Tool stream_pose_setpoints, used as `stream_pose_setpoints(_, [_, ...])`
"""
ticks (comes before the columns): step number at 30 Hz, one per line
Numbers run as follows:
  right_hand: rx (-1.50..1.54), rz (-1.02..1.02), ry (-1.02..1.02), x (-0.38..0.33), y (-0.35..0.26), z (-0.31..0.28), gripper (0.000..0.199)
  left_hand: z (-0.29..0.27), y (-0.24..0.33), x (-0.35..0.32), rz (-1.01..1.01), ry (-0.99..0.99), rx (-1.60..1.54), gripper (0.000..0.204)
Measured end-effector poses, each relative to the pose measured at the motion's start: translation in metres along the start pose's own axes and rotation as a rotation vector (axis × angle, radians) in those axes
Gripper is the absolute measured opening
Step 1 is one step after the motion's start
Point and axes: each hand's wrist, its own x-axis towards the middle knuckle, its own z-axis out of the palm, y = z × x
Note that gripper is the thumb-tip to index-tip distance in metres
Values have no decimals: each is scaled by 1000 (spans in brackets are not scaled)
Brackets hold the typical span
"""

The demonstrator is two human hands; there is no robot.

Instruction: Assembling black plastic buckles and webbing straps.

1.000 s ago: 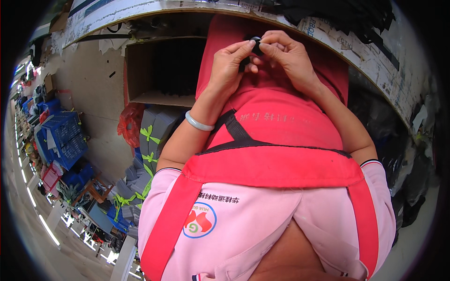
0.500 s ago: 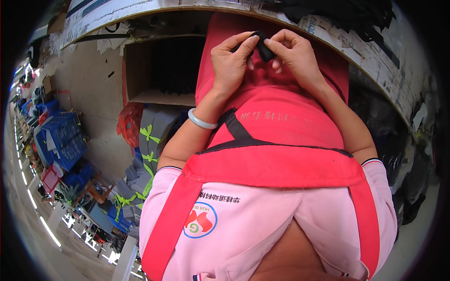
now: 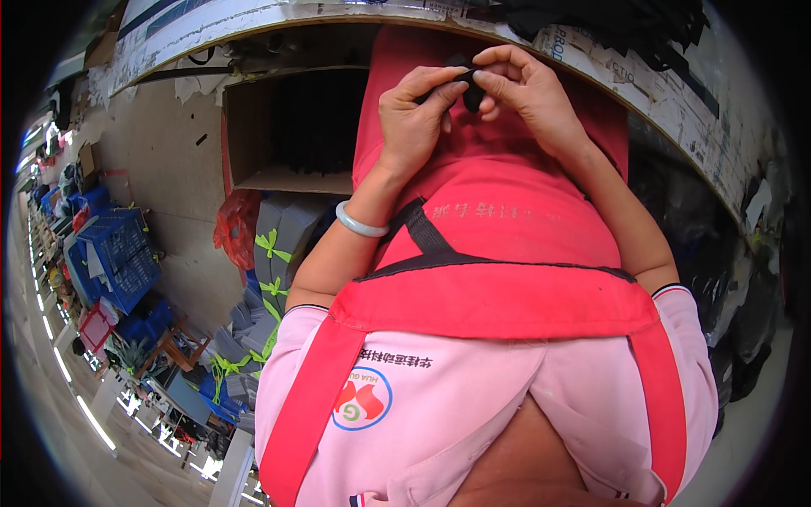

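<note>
Item: 1 small black piece (image 3: 473,95), apparently cloth or a similar pliable material. Location: being held between 2 hands above the lap of a red apron (image 3: 515,221), near the edge of a worktop (image 3: 650,106).

Grip: 1 side is being pinched between thumb and forefinger of the left hand (image 3: 414,118); the other is being pinched between thumb and fingertips of the right hand (image 3: 534,106), the pinches almost meeting.

Handling (judged): being rated light, soft, unlikely to break; slipperiness cannot be told. Edges are being judged the best hold, 1 pinch per side.

Appearance: matt, dark, without visible pattern; a short flap is being left hanging below the fingertips. Full outline is being hidden by the fingers.
</note>
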Motion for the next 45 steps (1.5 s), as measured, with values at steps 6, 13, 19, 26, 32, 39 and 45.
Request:
stream_pose_setpoints(6, [-46,141,-202,4,-2,-23,23,-5,6,-5,180,-130,247,16])
stream_pose_setpoints(13, [-310,-175,-71,4,3,-21,20,-6,11,-10,191,-201,258,17])
stream_pose_setpoints(19, [-171,-110,-70,4,-1,-18,14,-2,19,-10,173,-198,230,16])
stream_pose_setpoints(26, [-204,-107,-138,14,23,-7,19,-26,53,-23,20,-227,353,12])
stream_pose_setpoints(32, [-929,-848,124,-6,-21,-16,12,-156,50,-44,-259,359,295,26])
stream_pose_setpoints(39, [-1445,-909,552,27,-41,-81,29,-138,7,-22,-346,273,-300,33])
stream_pose_setpoints(45, [-1420,-1025,513,39,-55,-95,23,-55,19,10,-298,-7,-216,23])
